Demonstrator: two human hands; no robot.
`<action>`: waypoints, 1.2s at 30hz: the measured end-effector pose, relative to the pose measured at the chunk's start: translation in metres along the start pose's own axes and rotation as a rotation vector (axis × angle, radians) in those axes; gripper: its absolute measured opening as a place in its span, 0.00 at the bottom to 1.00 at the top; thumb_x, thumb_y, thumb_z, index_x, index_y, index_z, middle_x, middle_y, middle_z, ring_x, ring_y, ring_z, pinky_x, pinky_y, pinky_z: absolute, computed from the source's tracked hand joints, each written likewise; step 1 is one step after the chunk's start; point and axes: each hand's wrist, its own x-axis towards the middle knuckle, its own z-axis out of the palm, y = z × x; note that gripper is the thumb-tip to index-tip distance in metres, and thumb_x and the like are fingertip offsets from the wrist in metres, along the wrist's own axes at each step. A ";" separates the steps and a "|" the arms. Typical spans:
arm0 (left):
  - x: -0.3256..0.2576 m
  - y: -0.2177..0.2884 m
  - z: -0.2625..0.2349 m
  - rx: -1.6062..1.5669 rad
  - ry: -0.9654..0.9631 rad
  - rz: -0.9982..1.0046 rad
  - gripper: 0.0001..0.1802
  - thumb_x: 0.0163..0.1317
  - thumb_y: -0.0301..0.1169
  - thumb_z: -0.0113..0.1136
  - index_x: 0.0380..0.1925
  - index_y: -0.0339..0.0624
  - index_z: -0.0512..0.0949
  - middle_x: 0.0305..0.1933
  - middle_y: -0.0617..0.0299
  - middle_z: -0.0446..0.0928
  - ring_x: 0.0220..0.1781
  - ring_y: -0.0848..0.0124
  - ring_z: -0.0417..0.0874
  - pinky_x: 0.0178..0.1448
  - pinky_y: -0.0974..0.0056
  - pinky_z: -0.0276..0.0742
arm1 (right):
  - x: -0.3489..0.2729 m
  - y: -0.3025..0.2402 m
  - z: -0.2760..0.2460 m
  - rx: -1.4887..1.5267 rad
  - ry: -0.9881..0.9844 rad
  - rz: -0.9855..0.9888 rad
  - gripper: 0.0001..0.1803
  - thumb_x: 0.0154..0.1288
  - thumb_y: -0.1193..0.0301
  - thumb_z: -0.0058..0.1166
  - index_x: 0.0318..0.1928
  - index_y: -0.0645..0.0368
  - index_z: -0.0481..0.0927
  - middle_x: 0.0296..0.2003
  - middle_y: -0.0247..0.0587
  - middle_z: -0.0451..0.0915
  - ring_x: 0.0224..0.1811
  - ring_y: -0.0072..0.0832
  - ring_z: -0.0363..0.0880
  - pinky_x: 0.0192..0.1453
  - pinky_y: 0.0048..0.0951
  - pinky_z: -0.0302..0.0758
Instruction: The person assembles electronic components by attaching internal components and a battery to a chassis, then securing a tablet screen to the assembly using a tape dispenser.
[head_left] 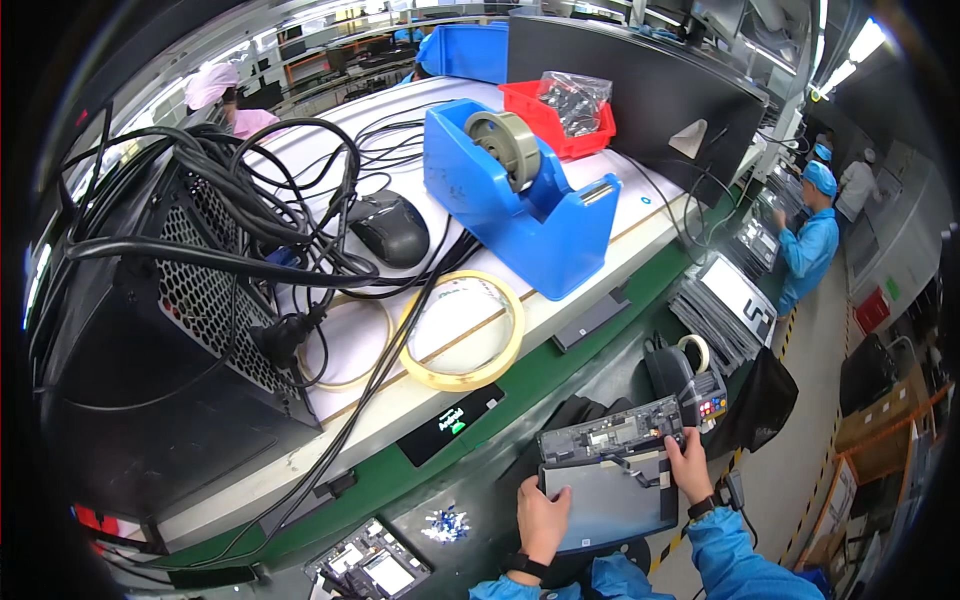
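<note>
In front of me I hold an opened tablet (pixel 612 505) with both hands. Its circuit board (pixel 605 432) lies bare along the far part, and a flat grey panel covers the near part. A small dark connector cable crosses between board and panel at the right. My left hand (pixel 543 515) grips the left edge, thumb on the panel. At the right edge, my right hand (pixel 690 465) is closed round the frame near the board. Beyond the tablet's right corner stands a dark grey device with coloured buttons (pixel 708 402). A tape roll (pixel 692 354) sits beside it.
Another opened device (pixel 372 562) lies at the lower left, near a pile of small bits (pixel 446 525). The raised shelf bears a blue tape dispenser (pixel 520 200), mouse (pixel 390 228), cables and a red bin (pixel 560 120). Stacked panels (pixel 725 310) stand right; a co-worker (pixel 810 240) is beyond.
</note>
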 end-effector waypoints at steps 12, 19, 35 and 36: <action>-0.049 -0.028 0.002 -0.153 -0.079 -0.186 0.27 0.52 0.37 0.66 0.41 0.25 0.69 0.42 0.36 0.74 0.47 0.43 0.76 0.52 0.53 0.71 | 0.045 -0.020 0.020 0.026 -0.296 -0.146 0.23 0.60 0.65 0.59 0.49 0.68 0.70 0.36 0.54 0.78 0.39 0.39 0.79 0.44 0.34 0.74; -0.054 -0.035 0.003 -0.237 0.002 -0.213 0.30 0.55 0.38 0.64 0.46 0.25 0.64 0.40 0.36 0.77 0.43 0.44 0.79 0.48 0.53 0.74 | 0.040 -0.039 0.041 -0.197 -0.156 -0.400 0.23 0.59 0.67 0.58 0.52 0.66 0.71 0.42 0.53 0.69 0.46 0.49 0.69 0.50 0.39 0.68; -0.063 -0.081 0.020 -0.415 -0.032 -0.112 0.31 0.61 0.48 0.58 0.47 0.25 0.68 0.41 0.40 0.77 0.44 0.49 0.80 0.48 0.56 0.75 | 0.009 -0.048 0.046 -0.386 0.092 -0.400 0.19 0.62 0.70 0.51 0.53 0.63 0.71 0.50 0.53 0.70 0.54 0.50 0.65 0.58 0.45 0.62; -0.071 -0.094 0.015 -0.440 -0.043 -0.121 0.28 0.62 0.45 0.59 0.47 0.29 0.69 0.40 0.47 0.77 0.41 0.60 0.80 0.44 0.62 0.76 | 0.009 -0.050 0.042 -0.403 0.146 -0.458 0.18 0.63 0.72 0.51 0.53 0.64 0.71 0.51 0.52 0.69 0.54 0.49 0.66 0.59 0.44 0.62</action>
